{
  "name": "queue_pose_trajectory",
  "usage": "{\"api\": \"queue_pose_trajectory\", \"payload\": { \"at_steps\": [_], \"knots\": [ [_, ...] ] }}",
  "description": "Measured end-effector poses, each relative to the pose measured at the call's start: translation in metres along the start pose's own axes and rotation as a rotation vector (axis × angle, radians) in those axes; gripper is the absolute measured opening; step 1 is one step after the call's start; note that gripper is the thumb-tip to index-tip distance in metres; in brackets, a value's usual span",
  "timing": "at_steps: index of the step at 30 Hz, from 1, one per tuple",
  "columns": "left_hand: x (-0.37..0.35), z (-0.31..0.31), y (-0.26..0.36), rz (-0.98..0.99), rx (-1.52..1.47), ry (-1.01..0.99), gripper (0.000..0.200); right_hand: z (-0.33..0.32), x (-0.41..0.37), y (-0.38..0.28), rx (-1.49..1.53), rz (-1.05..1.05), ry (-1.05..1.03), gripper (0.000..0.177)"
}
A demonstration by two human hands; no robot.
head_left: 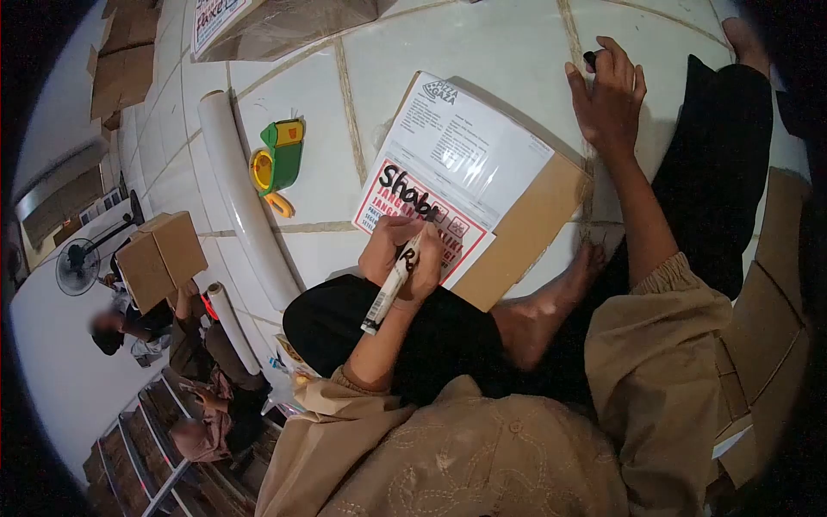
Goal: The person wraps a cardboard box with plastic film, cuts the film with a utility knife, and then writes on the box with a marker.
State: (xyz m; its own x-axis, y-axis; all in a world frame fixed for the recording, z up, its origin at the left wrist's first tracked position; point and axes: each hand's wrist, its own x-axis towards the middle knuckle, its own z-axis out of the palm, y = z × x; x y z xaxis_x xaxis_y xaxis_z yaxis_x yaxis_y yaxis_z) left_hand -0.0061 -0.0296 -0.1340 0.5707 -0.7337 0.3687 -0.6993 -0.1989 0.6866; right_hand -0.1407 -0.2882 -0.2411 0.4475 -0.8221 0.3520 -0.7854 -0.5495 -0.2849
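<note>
My left hand [405,258] is closed around a white marker [379,302] with black print, its writing end down at a red-and-white label [457,226]. Thick black handwriting runs across that label, partly hidden by the hand. The label lies on a flat cardboard box [538,215], beside a printed white sheet [465,142] under clear, shiny film. To the box's upper right, my right hand [610,99] is held with bent fingers around a small black cap [590,60].
A green-and-yellow tape dispenser [282,157] and a long film roll [245,198] lie on the tiled floor to the left. A wrapped box [284,30] stands at the top. Other people [202,431] sit at lower left, near another carton [161,258].
</note>
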Motion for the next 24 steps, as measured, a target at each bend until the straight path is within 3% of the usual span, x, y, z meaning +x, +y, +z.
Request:
{"api": "queue_pose_trajectory", "payload": {
  "at_steps": [6, 9, 24],
  "knots": [
    [-0.0065, -0.0024, 0.0031, -0.08, 0.064, -0.047, 0.016, -0.0024, -0.0006, -0.0018, 0.008, -0.006, 0.006, 0.034],
    [-0.0066, 0.0003, -0.0064, 0.016, 0.034, 0.034, 0.011, -0.0047, 0.0006, -0.0014, 0.017, 0.026, -0.044, 0.036],
    [-0.0085, -0.0034, 0.0, 0.003, -0.028, -0.001, 0.011, 0.0021, -0.0021, 0.0031, 0.0, 0.001, -0.038, 0.037]
  ]
}}
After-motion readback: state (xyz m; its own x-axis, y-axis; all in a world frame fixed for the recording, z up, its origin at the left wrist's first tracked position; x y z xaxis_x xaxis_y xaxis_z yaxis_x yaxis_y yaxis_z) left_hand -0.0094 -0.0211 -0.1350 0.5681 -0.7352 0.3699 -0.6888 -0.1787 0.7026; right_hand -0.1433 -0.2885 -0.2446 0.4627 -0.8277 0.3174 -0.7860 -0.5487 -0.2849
